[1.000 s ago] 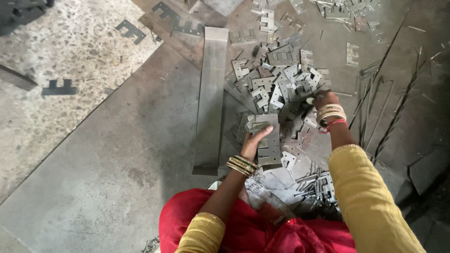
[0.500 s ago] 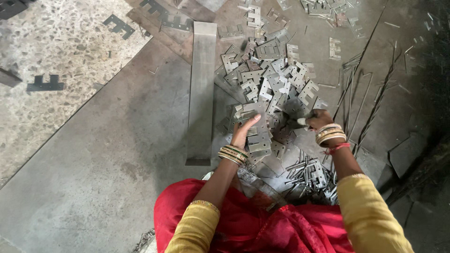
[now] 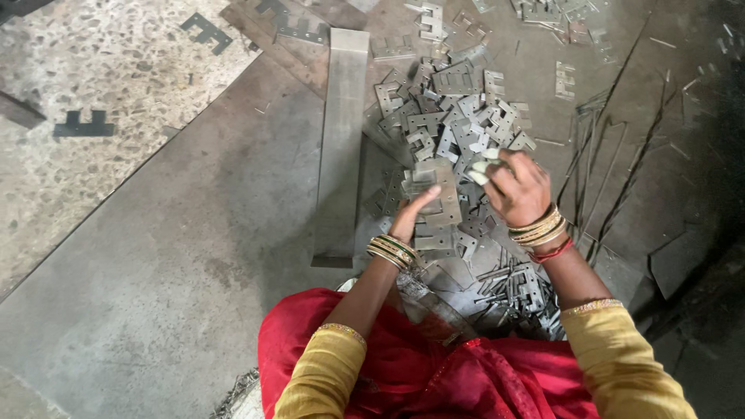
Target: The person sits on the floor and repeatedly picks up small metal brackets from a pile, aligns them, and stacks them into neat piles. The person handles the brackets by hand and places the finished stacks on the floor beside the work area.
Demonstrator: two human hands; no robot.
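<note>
Scrap surrounds us: a heap of flat grey stamped plates (image 3: pixel 458 116) fills the upper middle of the frame, a long metal strip (image 3: pixel 341 140) lies just left of it, and thin rods (image 3: pixel 605 171) lie at right on the grey floor (image 3: pixel 155 295). At centre, our left hand (image 3: pixel 410 217) grips a neat stack of notched plates (image 3: pixel 434 194), dull and silvery. Just right, our right hand (image 3: pixel 518 186) is clenched around a few loose plates (image 3: pixel 481 167).

We see a neat stack of flat grey notched metal plates (image 3: pixel 436 203) at frame centre, lying level at the near edge of a loose heap of stamped plates (image 3: pixel 454 124) spread toward upper centre.
</note>
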